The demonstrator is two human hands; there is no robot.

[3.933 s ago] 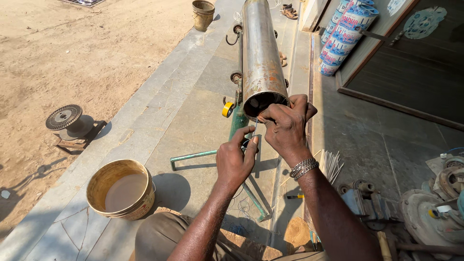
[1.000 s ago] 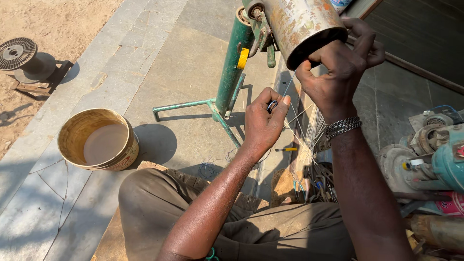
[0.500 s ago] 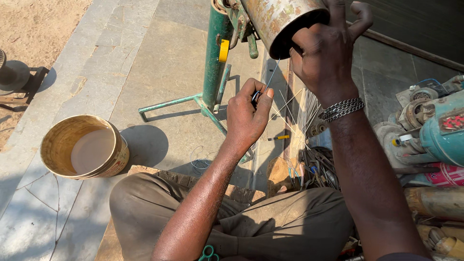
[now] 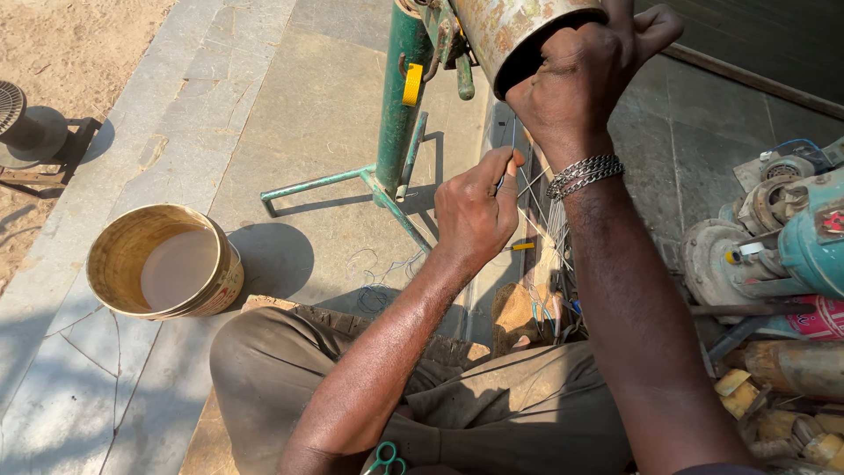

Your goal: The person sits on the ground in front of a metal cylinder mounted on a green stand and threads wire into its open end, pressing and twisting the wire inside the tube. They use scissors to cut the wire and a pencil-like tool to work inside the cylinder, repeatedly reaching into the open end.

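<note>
Hands worked close together at the top of the view, under the mouth of a rusty metal cylinder (image 4: pixel 505 31) that sat at about twelve o'clock, clamped in a green stand (image 4: pixel 400 97). The right hand (image 4: pixel 585 75) was pressed against the cylinder's open rim, fingers curled over its edge, a silver chain bracelet (image 4: pixel 582 174) round the wrist just below. The left hand (image 4: pixel 475 215), toward five o'clock of the cylinder's mouth and just beside the right wrist, was pinched shut on a thin dark tool (image 4: pixel 504 179), thumb and forefinger closed round it; what kind of tool it was could not be made out. Thin wires (image 4: pixel 549 224) fanned down from the cylinder between the two forearms. At nine o'clock of the left hand, well apart, stood a yellowish bucket (image 4: pixel 163 264) holding cloudy water, on grey paving slabs (image 4: pixel 290 88). At three o'clock lay a heap of old motors and pump parts (image 4: pixel 778 237), one teal. At six o'clock the person's brown trousers (image 4: pixel 492 405) filled the lower frame, with green-handled scissors (image 4: pixel 382 459) resting on the lap at the very bottom edge. A round metal part (image 4: pixel 22 123) sat on sandy ground at the far left.
</note>
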